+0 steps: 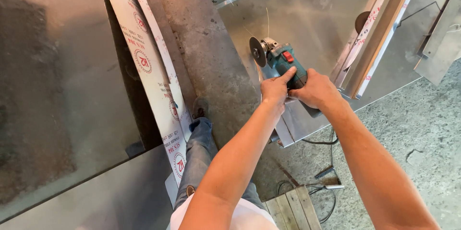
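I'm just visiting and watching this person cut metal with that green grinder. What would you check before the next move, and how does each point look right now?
1. Both hands on the angle grinder: ok; left hand and right hand grip its body.
2. Disc at the metal sheet: ok; thin spark lines rise from it.
3. Hand protection: not ok; both hands are bare.
4. Cable away from the disc: ok; it trails on the concrete floor behind the sheet.
5. Footing: ok; one shoe is flat on concrete.
6. Eye protection: cannot tell; out of view.
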